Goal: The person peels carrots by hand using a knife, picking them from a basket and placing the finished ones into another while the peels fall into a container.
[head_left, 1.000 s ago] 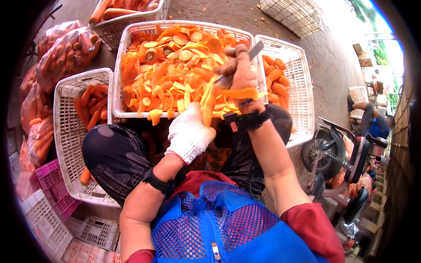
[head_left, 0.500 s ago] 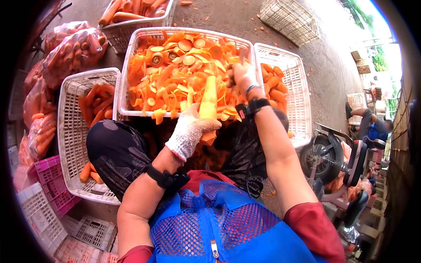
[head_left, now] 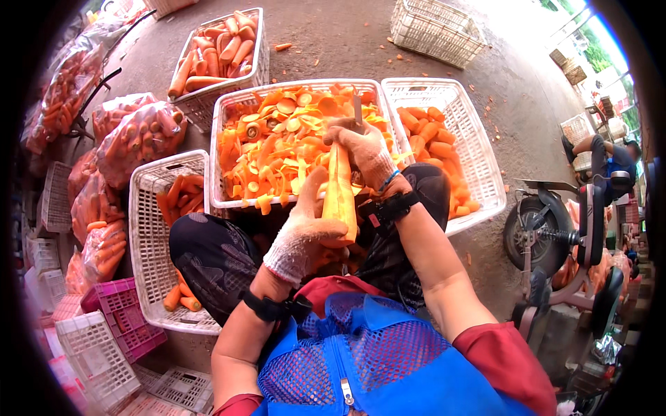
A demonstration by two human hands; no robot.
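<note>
My left hand [head_left: 305, 232], in a white knit glove, grips the lower end of a long peeled carrot [head_left: 339, 191] held upright over my lap. My right hand [head_left: 364, 149], in a stained glove, holds a peeler [head_left: 356, 111] against the carrot's upper end. Just beyond both hands stands a white basket [head_left: 229, 111] heaped with orange carrot peels and cut ends.
A white basket [head_left: 479, 159] of carrots sits to the right, another [head_left: 142, 229] to the left with a few carrots, a third [head_left: 260, 55] farther back. Bags of carrots [head_left: 132, 135] lie at left beside pink and white crates [head_left: 118, 326]. A scooter [head_left: 562, 236] stands at right.
The carrot has come closer to my body and stands more upright. My right hand with the peeler has slid to its top end.
</note>
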